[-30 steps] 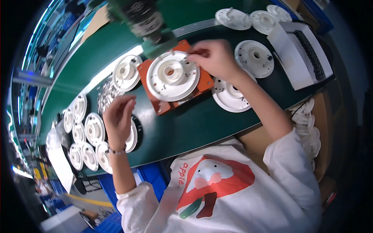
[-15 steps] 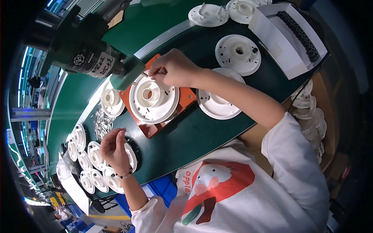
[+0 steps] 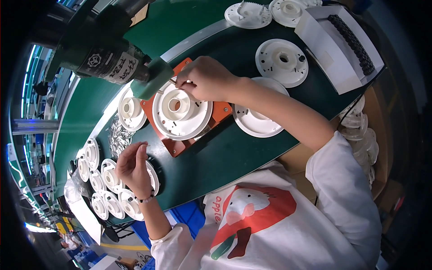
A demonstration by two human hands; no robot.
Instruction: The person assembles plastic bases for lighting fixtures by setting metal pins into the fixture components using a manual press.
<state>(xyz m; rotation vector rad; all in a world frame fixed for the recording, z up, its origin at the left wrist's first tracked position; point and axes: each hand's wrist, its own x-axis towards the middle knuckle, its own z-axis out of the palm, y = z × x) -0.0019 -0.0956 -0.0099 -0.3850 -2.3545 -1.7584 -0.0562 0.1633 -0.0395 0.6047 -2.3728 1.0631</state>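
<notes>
A round white plastic disc [image 3: 198, 119] with a raised central hub lies on an orange fixture plate [image 3: 175, 148]. My right hand [image 3: 207, 81] reaches over the disc's far edge with its fingers pinched; what they hold is hidden. Close to those fingertips, a green press head [image 3: 153, 78] with thin metal pins hangs over the disc. My left hand [image 3: 135, 168] is raised near the bench's left part, thumb and forefinger closed on a tiny thin piece [image 3: 148, 145], too small to identify surely. Beside it lies a pile of small silver metal pieces [image 3: 120, 139].
Several white discs [image 3: 108, 177] stand in a cluster at the left, and others, including one disc [image 3: 282, 63], lie at the right. A white box [image 3: 326, 54] holds a black row of parts. Below the bench edge, a cardboard box [image 3: 380, 153] contains white plastic parts.
The whole view has shifted slightly. My right hand stays at the disc's far edge beneath the press head. My left hand has risen a little, still pinching.
</notes>
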